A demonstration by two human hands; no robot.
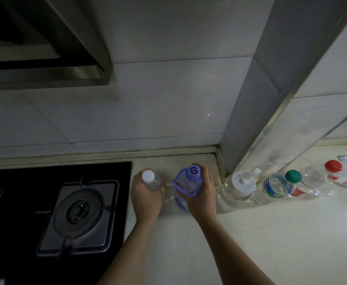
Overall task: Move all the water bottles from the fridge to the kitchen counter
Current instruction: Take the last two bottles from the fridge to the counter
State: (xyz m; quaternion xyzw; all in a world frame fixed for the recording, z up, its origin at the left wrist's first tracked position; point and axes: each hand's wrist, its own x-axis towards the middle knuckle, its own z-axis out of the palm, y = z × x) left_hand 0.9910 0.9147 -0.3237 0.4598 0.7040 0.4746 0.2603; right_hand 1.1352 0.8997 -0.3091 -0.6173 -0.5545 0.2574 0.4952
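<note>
My left hand (146,199) grips a clear bottle with a white cap (150,180), held upright on the pale kitchen counter (271,233) near the back wall. My right hand (202,194) wraps around a bottle with a blue cap and blue carry handle (186,187), standing just right of the first. To the right, along the wall, stand three more bottles: a wide white-capped bottle (237,189), a green-capped bottle (275,187) and a red-capped bottle (331,173). The fridge is not in view.
A black gas hob with a steel burner (78,212) lies to the left of the bottles. A range hood (45,42) hangs above it. A tiled column (261,110) juts out from the back wall behind the row of bottles.
</note>
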